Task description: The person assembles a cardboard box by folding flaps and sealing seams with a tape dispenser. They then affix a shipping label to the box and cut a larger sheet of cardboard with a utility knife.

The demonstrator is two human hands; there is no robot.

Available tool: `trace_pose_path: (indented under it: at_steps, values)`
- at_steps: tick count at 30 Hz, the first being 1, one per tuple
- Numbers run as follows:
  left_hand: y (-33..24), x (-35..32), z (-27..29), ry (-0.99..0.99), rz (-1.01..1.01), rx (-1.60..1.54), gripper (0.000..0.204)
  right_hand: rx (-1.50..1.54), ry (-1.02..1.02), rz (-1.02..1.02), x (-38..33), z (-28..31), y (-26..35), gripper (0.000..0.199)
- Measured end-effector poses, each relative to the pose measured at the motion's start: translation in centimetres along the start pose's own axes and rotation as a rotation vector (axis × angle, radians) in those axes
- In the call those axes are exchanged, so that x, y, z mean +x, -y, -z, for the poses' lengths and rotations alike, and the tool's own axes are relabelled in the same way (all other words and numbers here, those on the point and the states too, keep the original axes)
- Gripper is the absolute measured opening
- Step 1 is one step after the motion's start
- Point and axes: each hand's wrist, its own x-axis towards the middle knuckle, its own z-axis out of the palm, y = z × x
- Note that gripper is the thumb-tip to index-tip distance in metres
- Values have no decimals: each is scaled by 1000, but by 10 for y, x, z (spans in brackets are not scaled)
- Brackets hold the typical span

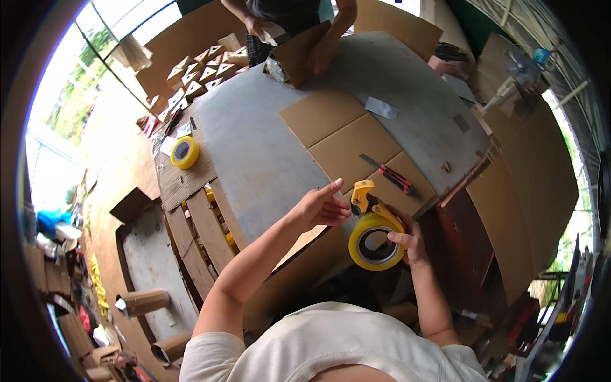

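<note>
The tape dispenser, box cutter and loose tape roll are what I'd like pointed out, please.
Tape dispenser [386, 216], head view: yellow frame.
Box cutter [392, 176], head view: handle.
Loose tape roll [193, 155], head view: yellow side.

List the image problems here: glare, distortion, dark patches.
Head view: daylight washes out to white at the left; in the head view, fisheye curvature bows the outline of the grey table; also in the head view, black fills the corners, and deep shadow hides detail below the tape dispenser.

No lettering, numeral, label or sign is legible on the tape dispenser [371, 220], cardboard sheet [350, 137] or white slip [382, 108].
</note>
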Motion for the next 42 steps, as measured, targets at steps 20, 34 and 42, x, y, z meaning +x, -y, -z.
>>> trace_pose_path:
  at_steps: [20, 34, 42]
  values:
    - [84, 9, 71, -866, 206, 985, 34, 21, 655, -778, 178, 71, -61, 63]
    - [61, 16, 35, -89, -232, 973, 105, -370, 523, -609, 135, 60, -58, 71]
    - [65, 36, 45, 106, -478, 1016, 98, -288, 146, -568, 30, 33, -29, 66]
